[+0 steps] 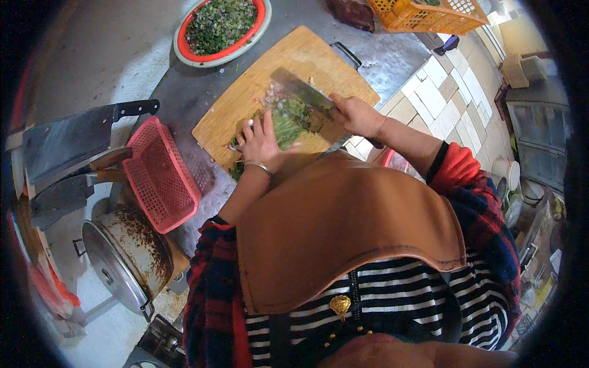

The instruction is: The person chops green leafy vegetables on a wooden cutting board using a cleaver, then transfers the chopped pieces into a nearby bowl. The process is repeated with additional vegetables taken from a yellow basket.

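Observation:
A wooden cutting board lies on the grey worktop before me. My right hand grips a cleaver, its broad blade slanting over the board beside the greens. With fingers spread, my left hand presses on a bunch of leafy greens, to the left of the blade. Chopped pinkish-white and green bits lie on the board around the blade. Beyond the board, an orange-red-rimmed basin holds a heap of chopped greens.
A pink plastic basket stands left of the board. Other cleavers hang at the far left above a lidded, stained pot. An orange crate is at the top right, near the worktop's edge and a tiled floor.

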`<state>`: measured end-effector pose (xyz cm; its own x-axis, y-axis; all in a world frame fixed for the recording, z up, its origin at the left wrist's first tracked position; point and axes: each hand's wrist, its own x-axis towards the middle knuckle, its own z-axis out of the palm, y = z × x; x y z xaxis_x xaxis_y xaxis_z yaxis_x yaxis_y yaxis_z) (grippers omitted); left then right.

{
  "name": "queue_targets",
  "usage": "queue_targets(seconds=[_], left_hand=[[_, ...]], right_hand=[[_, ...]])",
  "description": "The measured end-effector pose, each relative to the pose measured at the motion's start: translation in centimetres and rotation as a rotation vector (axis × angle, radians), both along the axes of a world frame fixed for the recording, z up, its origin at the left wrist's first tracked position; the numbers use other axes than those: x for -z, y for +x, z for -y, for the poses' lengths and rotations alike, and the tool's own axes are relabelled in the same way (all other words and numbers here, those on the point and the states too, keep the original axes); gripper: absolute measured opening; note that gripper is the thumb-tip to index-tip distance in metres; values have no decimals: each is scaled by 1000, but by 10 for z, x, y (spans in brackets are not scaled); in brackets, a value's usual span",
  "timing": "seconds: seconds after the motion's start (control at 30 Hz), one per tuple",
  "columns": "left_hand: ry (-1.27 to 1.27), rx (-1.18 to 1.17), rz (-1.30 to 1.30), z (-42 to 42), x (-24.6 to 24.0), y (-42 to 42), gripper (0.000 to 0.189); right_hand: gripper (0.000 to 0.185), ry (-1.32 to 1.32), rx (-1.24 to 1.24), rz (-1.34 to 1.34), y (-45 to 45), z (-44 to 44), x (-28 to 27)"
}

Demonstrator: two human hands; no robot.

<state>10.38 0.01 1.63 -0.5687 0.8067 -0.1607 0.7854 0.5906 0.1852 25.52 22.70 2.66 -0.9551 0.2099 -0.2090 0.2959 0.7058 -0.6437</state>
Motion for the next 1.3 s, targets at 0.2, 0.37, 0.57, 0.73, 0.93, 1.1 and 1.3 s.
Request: queue_targets(seconds=[0.2, 0.37, 0.57, 0.73, 0.93, 1.1, 1.3], left_hand=[[96, -53, 149, 12, 12, -26, 98], [396, -188, 197, 28, 28, -30, 87], [757, -374, 465, 40, 45, -30, 85], [754, -296, 267, 41, 40, -22, 86], [761, -249, 227, 25, 29, -15, 83], [772, -335, 450, 2, 13, -19, 78], [346, -206, 103, -52, -11, -12, 88]], right_hand=[[23, 208, 64, -4, -8, -32, 6], [28, 406, 35, 195, -38, -30, -7], [24, 459, -254, 272, -56, -13, -24], [20, 489, -350, 207, -55, -3, -28], [23, 404, -246, 243, -38, -15, -29], [32, 412, -71, 344, -18, -6, -22], [33, 162, 34, 161, -10, 0, -2]])
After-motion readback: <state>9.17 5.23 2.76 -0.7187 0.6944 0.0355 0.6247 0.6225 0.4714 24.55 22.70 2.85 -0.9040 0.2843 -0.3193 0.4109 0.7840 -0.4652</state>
